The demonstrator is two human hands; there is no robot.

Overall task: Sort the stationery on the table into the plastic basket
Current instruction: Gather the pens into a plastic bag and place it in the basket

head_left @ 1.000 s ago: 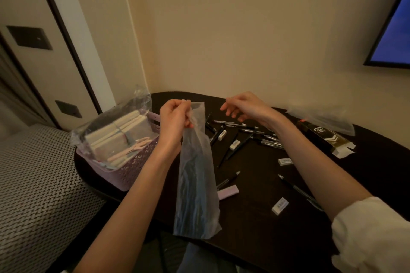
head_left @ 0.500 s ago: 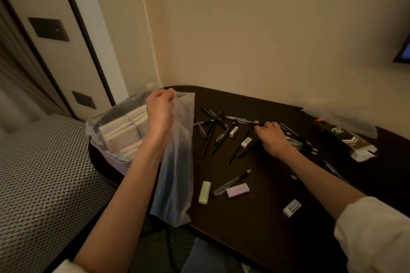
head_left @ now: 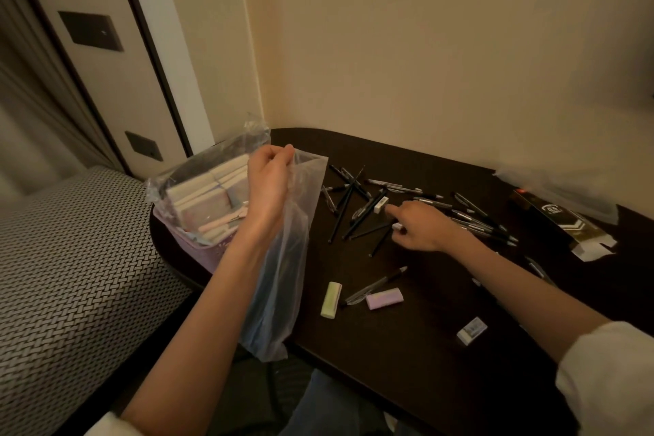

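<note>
Fingers: left hand (head_left: 270, 184) pinches clear bag (head_left: 283, 258) mouth; right hand (head_left: 419, 226) loosely curled over pens (head_left: 357, 209) mid-counter, grip unclear | pens light, stiff, roll easily; take mid-barrel

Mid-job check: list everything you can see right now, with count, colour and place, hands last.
Basket: one, lilac, table's left end, holding pale flat packs under clear wrap.
Plastic bag: one, clear bluish, hanging off the table's near edge.
Pens: many, black, scattered across the table's middle and right; exact count unclear.
Green eraser: one, near edge.
Purple eraser: one, beside a pen, right of the green one.
White erasers: at least three; one near edge, two among the pens.
Box: one, black and gold, open, right end.
Table: one, dark brown.
Seat: woven black-and-white, left.
Left hand: pinches the bag's top.
Right hand: reaching among the pens, grip unclear.
</note>
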